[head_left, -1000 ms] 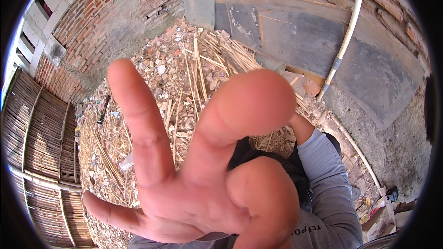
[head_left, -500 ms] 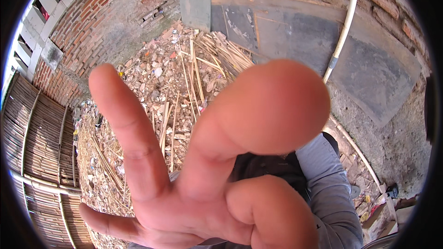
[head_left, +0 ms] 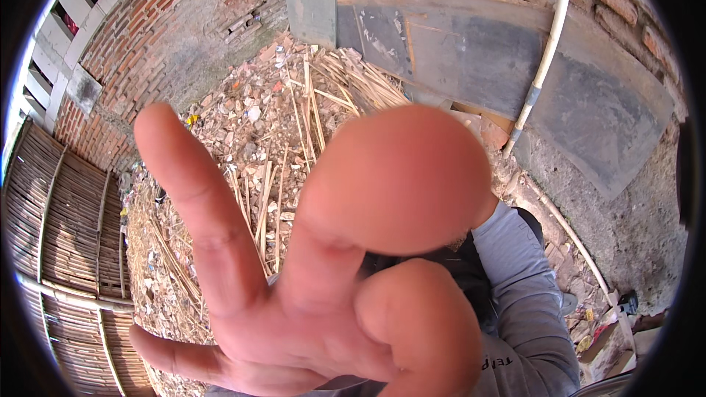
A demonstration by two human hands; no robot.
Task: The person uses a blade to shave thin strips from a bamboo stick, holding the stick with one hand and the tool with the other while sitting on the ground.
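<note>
My left hand [head_left: 294,309] fills much of the view, very close, with its palm side showing. Its fingers are spread and hold nothing. One long finger points up at the left, while the tip of another looms large and blurred in the middle. My right arm, in a grey sleeve [head_left: 521,287], bends up from the lower right. Only a sliver of my right hand [head_left: 487,211] shows beside the big fingertip; its fingers are hidden. Behind the left hand lies dark clothing [head_left: 474,283], mostly covered.
Rubble [head_left: 243,132] with thin bamboo strips [head_left: 312,114] covers the ground ahead. Brick wall [head_left: 176,22] rises behind it. Dark flat panels [head_left: 471,48] lean at the right, with a pale pole [head_left: 548,51] in front. A bamboo slat screen [head_left: 70,228] stands left.
My left hand has shifted a little to the left, its large fingertip slightly lower. A bit of my right hand now shows beside it.
</note>
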